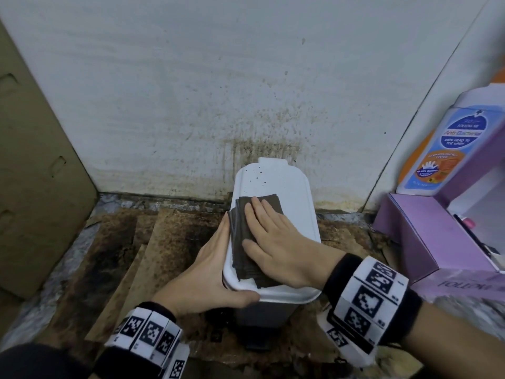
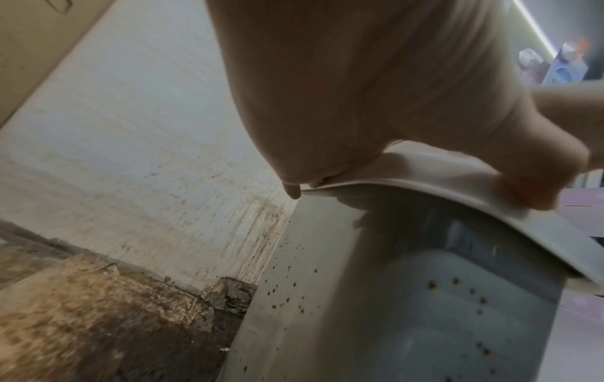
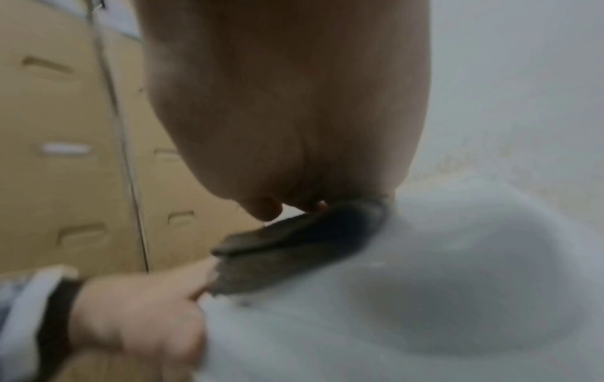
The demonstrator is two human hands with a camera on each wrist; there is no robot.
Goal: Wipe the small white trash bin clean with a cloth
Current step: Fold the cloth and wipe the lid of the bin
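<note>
The small white trash bin stands on the floor against a stained wall, its lid down and dark specks at the lid's far end. A folded dark brown cloth lies on the lid. My right hand presses flat on the cloth with straight fingers. My left hand grips the lid's left rim, thumb curled over the front corner. The left wrist view shows the thumb on the lid rim and the speckled bin side. The right wrist view is blurred, with the cloth under my palm.
A tall cardboard box stands at the left. A purple box with a wash bottle crowds the right. Stained cardboard sheets cover the floor. The bin's pedal sticks out at the front.
</note>
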